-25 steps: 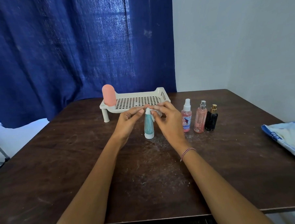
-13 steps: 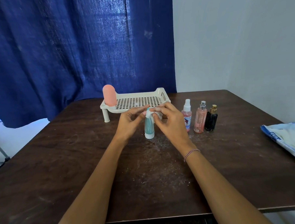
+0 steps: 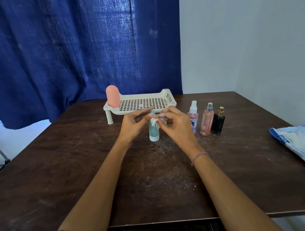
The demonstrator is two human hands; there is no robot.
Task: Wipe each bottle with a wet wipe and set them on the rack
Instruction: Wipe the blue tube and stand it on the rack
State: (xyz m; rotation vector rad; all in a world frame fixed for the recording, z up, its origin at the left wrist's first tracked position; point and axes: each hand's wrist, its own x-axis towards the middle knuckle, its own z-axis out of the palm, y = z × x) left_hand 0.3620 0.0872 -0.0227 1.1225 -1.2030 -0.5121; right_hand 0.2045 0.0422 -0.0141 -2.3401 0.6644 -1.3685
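Note:
A teal bottle point(image 3: 153, 132) with a white base stands on the dark table point(image 3: 71, 162) in front of the white rack point(image 3: 168, 95). My left hand point(image 3: 131, 125) pinches its top between thumb and index finger. My right hand point(image 3: 178, 128) pinches a crumpled white wet wipe point(image 3: 157, 122) against the bottle's neck. A pink capsule-shaped bottle point(image 3: 113, 98) stands upright on the rack's left end. To the right, on the table, stand a pink spray bottle with a white cap point(image 3: 193, 117), a pink one with a silver cap point(image 3: 207, 121) and a black one with a gold cap point(image 3: 218, 123).
A blue and white wet-wipe pack point(image 3: 296, 144) lies at the table's right edge. A blue curtain point(image 3: 67, 58) hangs behind the table, with a pale wall to its right. The rack's perforated floor is bare to the right of the pink bottle.
My right hand has slid the wipe down from the bottle's cap to its neck. My left hand keeps its hold at the top, and the bottle stays in place.

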